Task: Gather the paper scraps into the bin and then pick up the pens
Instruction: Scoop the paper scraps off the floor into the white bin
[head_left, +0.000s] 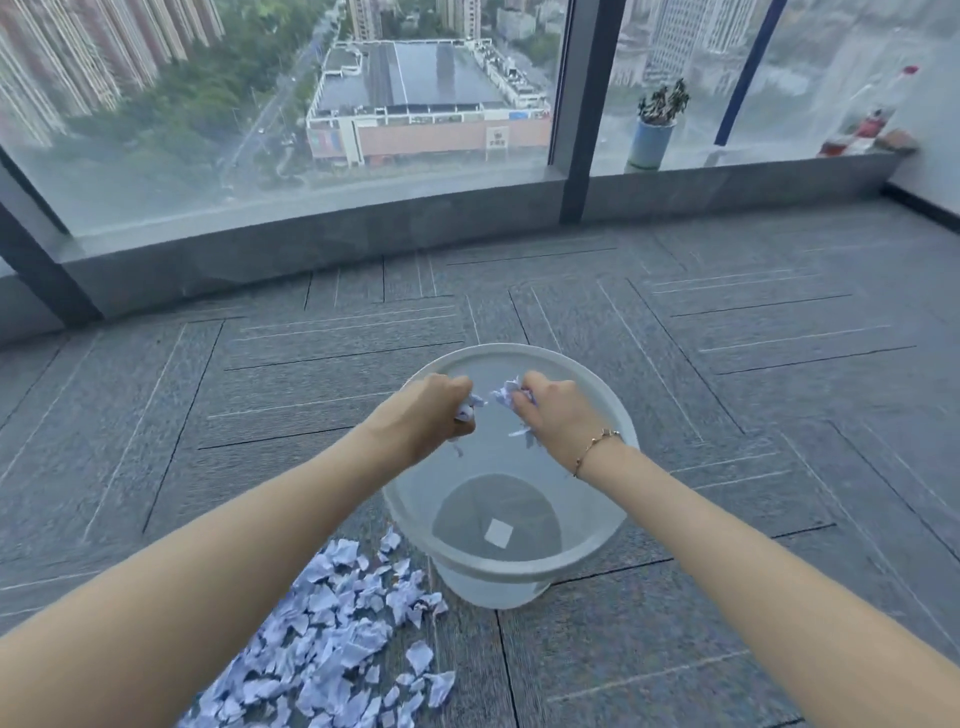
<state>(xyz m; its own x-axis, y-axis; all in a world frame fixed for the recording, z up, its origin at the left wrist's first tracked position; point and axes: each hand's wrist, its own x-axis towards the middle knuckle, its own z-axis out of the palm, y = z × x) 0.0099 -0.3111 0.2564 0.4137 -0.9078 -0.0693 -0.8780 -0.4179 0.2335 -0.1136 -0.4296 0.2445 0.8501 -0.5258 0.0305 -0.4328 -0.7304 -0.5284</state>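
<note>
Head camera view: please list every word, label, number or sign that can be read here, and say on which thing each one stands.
No text here can be read.
White square label on the bottom of the bin: looks blank.
Signs on the large building outside the window: too small and blurred to read.
Paper scraps on the carpet: no legible writing.
Blue plant pot on the sill: no text visible.
</note>
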